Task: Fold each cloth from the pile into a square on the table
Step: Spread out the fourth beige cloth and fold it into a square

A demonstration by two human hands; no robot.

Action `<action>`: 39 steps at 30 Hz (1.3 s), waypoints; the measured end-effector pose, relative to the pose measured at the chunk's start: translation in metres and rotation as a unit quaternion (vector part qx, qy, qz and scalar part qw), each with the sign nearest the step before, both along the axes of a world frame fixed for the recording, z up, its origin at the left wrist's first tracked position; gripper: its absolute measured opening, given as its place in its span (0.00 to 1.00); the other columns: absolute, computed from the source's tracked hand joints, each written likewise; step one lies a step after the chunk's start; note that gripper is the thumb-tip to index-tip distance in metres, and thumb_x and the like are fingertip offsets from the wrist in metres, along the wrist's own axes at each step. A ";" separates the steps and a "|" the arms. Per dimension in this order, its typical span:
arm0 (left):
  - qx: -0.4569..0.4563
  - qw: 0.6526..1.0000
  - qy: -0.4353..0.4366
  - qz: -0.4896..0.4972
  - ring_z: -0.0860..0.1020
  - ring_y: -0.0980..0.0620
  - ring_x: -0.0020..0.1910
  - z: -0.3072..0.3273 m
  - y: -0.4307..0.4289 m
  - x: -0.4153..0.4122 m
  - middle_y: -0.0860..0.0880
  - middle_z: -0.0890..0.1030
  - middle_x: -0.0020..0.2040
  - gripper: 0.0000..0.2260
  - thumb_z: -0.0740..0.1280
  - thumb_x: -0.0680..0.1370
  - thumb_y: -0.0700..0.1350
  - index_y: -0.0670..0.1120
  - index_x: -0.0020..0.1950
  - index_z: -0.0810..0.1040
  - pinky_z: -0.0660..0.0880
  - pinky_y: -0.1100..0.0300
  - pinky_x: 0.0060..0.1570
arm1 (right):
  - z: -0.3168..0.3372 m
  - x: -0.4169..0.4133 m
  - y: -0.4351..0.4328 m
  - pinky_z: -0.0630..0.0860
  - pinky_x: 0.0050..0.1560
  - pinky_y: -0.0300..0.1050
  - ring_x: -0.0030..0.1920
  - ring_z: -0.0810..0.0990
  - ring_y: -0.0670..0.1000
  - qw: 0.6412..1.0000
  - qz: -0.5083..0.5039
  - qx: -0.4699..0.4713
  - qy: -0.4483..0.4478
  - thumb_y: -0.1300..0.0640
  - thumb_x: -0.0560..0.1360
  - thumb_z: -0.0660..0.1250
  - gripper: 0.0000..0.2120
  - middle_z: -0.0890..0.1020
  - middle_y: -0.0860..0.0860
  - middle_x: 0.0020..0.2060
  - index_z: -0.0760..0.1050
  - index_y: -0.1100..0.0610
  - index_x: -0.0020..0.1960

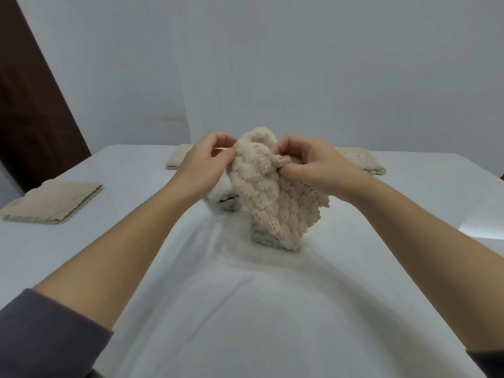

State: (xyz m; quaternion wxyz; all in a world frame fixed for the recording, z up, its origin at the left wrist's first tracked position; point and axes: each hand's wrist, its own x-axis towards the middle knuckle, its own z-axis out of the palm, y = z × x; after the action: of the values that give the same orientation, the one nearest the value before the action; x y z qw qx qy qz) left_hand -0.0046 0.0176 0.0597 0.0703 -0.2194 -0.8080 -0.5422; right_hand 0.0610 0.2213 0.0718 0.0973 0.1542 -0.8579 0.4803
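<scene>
I see both hands up mid-table w/ a beige fluffy cloth bunched btwn them. Fabric is thick & plush, w/ bumpy scale-like tufts & a scalloped edge on its 3 o'clock side. Left hand pinches the top edge at 10 o'clock, thumb & fingers curled on it. Right hand grips a fold at 2 o'clock, fingers curled in tight. Cloth hangs crumpled, approx teardrop-shaped, long axis running 12 down to 5, low tip at the white wrinkled tablecloth; touching or not, can't tell. Just behind it a second fluffy cloth lies on the table. Flat folded pieces: smooth-weave square at 9 o'clock of the table, far square at 11, knobbly square at 1
</scene>
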 end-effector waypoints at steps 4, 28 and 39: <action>-0.080 0.996 -0.030 -0.038 0.79 0.57 0.45 -0.012 -0.048 0.031 0.53 0.81 0.46 0.10 0.66 0.78 0.47 0.54 0.60 0.75 0.74 0.64 0.44 | -0.009 0.033 -0.038 0.72 0.45 0.32 0.44 0.77 0.38 0.981 0.036 0.189 0.026 0.67 0.71 0.65 0.15 0.80 0.38 0.44 0.78 0.50 0.51; -0.470 0.839 0.272 -0.028 0.68 0.51 0.39 -0.051 -0.075 0.044 0.54 0.68 0.39 0.15 0.66 0.72 0.45 0.53 0.33 0.60 0.59 0.57 0.39 | -0.057 0.060 -0.051 0.77 0.49 0.49 0.47 0.79 0.49 0.925 -0.117 0.361 -0.007 0.52 0.76 0.66 0.06 0.82 0.45 0.45 0.81 0.49 0.51; -0.508 0.844 0.139 -0.100 0.72 0.57 0.34 -0.007 -0.090 0.058 0.53 0.74 0.35 0.10 0.68 0.69 0.47 0.51 0.38 0.67 0.70 0.54 0.33 | -0.013 0.070 -0.050 0.66 0.34 0.38 0.31 0.70 0.43 0.941 -0.024 0.337 0.006 0.58 0.73 0.66 0.08 0.74 0.44 0.31 0.71 0.49 0.37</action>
State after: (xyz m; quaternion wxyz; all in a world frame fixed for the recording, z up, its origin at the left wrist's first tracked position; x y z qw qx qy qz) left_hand 0.0539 -0.0728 0.0525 0.0065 -0.3768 -0.9260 -0.0234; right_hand 0.1315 0.1711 0.0585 0.0568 0.1601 -0.9725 0.1592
